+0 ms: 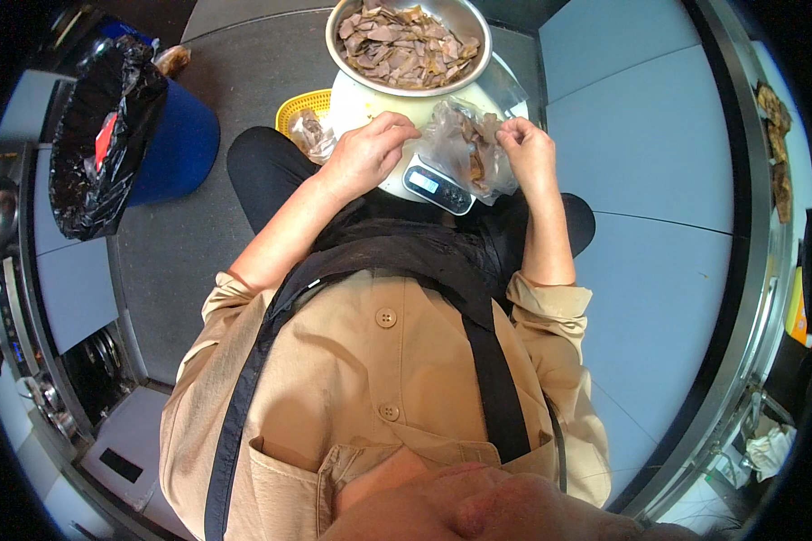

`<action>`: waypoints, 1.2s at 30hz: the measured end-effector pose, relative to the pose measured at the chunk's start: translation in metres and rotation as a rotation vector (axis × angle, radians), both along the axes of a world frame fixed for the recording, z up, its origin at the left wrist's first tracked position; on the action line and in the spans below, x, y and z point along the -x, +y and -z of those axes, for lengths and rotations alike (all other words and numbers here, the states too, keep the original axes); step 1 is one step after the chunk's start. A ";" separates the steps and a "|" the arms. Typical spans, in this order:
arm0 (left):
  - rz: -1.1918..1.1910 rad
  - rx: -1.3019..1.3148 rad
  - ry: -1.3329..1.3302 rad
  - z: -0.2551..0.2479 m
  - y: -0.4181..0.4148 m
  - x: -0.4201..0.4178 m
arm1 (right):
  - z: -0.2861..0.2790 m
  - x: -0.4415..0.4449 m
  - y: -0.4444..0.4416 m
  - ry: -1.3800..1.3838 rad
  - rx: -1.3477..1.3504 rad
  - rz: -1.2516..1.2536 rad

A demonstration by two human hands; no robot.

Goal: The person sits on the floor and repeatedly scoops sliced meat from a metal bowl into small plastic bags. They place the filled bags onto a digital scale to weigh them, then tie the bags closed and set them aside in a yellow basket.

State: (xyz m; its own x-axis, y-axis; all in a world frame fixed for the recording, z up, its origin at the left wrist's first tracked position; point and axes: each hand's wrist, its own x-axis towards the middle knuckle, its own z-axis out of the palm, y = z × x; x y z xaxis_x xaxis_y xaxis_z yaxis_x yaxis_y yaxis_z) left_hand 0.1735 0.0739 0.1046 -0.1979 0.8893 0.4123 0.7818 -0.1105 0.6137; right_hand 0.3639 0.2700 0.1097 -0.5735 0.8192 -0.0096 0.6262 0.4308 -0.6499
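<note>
A clear plastic bag (440,138) with brown slices (477,159) inside rests on a digital kitchen scale (440,186), whose display is lit. The fingertips of my left hand (372,152) are pinched together at the bag's left edge. On the bag's right side, my right hand (531,152) pinches what looks like a thin brown slice (491,125) at the opening; the bag's rim may be between those fingers too. Beyond both hands, a steel bowl (484,40) holds many grey-brown slices (406,47). Bowl and scale are on a round pale board (358,101).
A yellow perforated basket (311,100) with a filled plastic bag (309,132) stands left of the board. A clear flat-sided item (504,88) lies at the board's right. Further left is a blue bin (183,142) with a black liner (135,88). Grey-blue cabinet panels (643,135) rise at right.
</note>
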 end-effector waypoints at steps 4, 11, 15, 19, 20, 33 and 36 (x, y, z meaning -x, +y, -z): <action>-0.008 0.005 -0.001 0.001 0.000 0.001 | 0.001 -0.001 -0.002 -0.011 -0.016 -0.018; 0.009 0.028 -0.009 0.003 -0.001 0.000 | 0.021 -0.005 -0.003 -0.279 -0.115 -0.262; 0.010 0.024 -0.015 0.003 -0.001 0.000 | 0.043 0.001 -0.003 -0.300 -0.030 -0.351; 0.015 0.012 -0.015 0.006 -0.001 0.002 | 0.049 0.009 -0.003 -0.387 -0.257 -0.337; 0.014 0.010 -0.017 0.005 -0.002 0.002 | 0.050 0.013 -0.003 -0.410 -0.283 -0.305; 0.016 -0.016 -0.013 0.006 -0.003 0.003 | 0.086 0.026 0.006 -0.408 -0.580 -0.236; 0.002 0.000 -0.008 0.007 -0.004 0.003 | 0.079 0.022 0.006 -0.370 -0.516 -0.182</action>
State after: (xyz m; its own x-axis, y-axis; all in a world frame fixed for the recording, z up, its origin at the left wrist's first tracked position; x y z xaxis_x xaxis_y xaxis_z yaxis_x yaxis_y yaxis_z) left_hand 0.1706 0.0696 0.0976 -0.1997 0.8897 0.4105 0.7767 -0.1117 0.6199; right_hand 0.3419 0.2756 0.0304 -0.7372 0.6620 0.1351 0.6566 0.7491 -0.0874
